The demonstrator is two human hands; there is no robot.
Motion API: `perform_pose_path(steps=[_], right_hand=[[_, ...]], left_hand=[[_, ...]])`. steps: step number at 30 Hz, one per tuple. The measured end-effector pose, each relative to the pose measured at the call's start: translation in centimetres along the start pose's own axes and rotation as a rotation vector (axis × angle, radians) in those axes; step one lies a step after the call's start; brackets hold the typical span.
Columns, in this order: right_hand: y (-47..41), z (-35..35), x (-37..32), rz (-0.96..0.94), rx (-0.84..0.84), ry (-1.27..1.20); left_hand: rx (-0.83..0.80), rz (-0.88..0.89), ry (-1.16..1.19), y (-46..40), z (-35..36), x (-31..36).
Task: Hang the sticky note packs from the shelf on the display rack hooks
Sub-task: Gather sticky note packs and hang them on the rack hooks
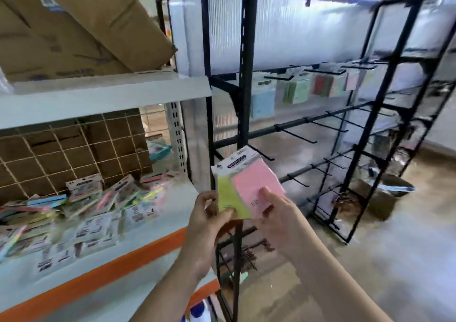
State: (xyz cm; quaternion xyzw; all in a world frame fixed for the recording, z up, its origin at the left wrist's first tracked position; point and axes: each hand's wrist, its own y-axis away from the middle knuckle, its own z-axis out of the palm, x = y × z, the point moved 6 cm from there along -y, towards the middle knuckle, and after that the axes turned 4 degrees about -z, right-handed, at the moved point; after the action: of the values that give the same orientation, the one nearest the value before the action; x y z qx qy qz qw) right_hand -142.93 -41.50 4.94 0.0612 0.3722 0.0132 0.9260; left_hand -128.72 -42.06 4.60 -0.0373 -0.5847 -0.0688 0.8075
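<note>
A sticky note pack (243,181) with a white header, yellow-green and pink pads is held up at the centre of the view. My left hand (209,213) grips its lower left corner. My right hand (276,210) pinches its lower right part, thumb on the pink pad. Both hands hold it in front of the black display rack (246,75), just left of its lower hooks (296,134). Several packs (296,91) hang on the upper row of hooks. A heap of loose packs (81,205) lies on the white shelf (153,225) to the left.
Cardboard boxes (74,25) sit on the upper shelf board at top left. A wire grid backs the shelf. A second black rack frame (394,99) stands to the right. Concrete floor with a bin and clutter lies behind the racks. Blue-capped bottles (197,312) show at the bottom.
</note>
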Motion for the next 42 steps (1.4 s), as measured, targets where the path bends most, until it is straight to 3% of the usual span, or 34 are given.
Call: perform_pose_path(steps=[3,7,12,16,21,24,32,42], right_hand=[[0.8,-3.2,-3.6,-0.101,0.088,-0.012],[1.7,-6.0,-7.1,-0.230,0.085,0.013],[1.7,-8.8,-11.2,-0.330,0.157,0.107],[0.5,-11.4,-15.6,-0.353,0.151,0.305],[-2.9,-13.8,-23.4,-0.361,0.157,0.826],[-5.9,-14.8,-28.8,-0.454,0.244,0.951],[-15.4,-19.6,-36.9,-0.566,0.380,0.654],[-20.5,-26.8,-42.8,-0.600,0.590,0.603]], left_hand=[[-0.151,-0.041,-0.113,-0.4,5.3,-0.5],[-0.255,-0.036,-0.174,-1.6,10.9,-0.4],[-0.193,0.006,-0.198,-4.5,15.2,-0.7],[-0.243,0.039,-0.160,-7.7,18.9,-1.4],[-0.289,0.072,-0.182,-13.7,24.2,-2.0],[-0.392,0.069,-0.198,-17.3,28.4,-2.0],[-0.471,0.104,-0.206,-26.9,37.4,-2.4],[-0.388,0.075,-0.202,-35.3,42.6,-4.7]])
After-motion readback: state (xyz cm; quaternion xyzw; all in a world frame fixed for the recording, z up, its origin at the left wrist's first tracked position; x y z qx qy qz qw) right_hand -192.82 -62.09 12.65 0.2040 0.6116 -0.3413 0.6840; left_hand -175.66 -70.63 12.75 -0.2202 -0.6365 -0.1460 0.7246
